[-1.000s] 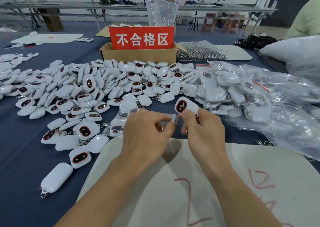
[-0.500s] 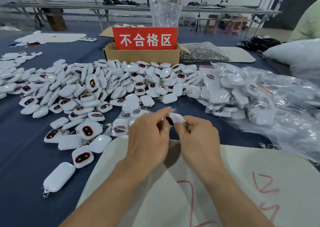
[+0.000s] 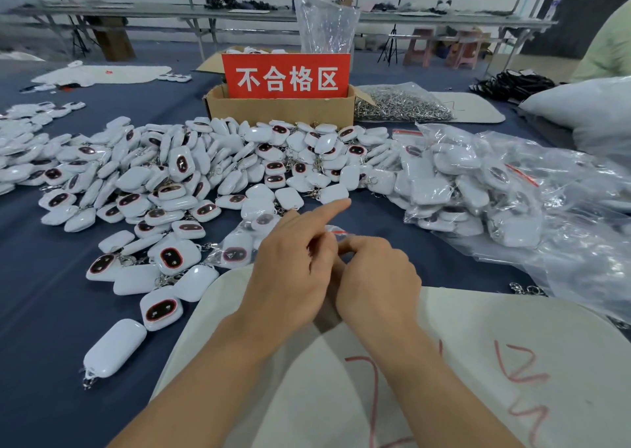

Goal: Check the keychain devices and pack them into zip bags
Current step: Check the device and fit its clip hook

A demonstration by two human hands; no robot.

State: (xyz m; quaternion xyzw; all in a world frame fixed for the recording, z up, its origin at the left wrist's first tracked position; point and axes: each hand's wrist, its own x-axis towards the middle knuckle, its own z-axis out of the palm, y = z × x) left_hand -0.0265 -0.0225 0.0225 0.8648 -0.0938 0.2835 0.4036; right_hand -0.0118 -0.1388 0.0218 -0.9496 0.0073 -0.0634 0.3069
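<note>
The left hand (image 3: pixel 293 270) comes in low over the mat with its index finger (image 3: pixel 327 210) stretched out forward and its other fingers curled in to pinch the near edge of a zip bag (image 3: pixel 336 233); the right hand (image 3: pixel 375 277), touching it knuckle to knuckle, is curled and pinches the same bag from the other side. Under both wrists lies a white mat (image 3: pixel 444 362) with red scrawls, on a table under blue cloth (image 3: pixel 41 311). Left of the grip and beyond it spreads a heap of loose keychain devices (image 3: pixel 177 174); straight beyond stands a cardboard box (image 3: pixel 280 107) with a red sign (image 3: pixel 286 76); to the right lie bagged devices (image 3: pixel 461 181) on clear plastic. The pinched bag is clear with a red strip along its top; its contents are hidden by the fingers. The loose devices are white, rounded, some showing a dark red-ringed oval
</note>
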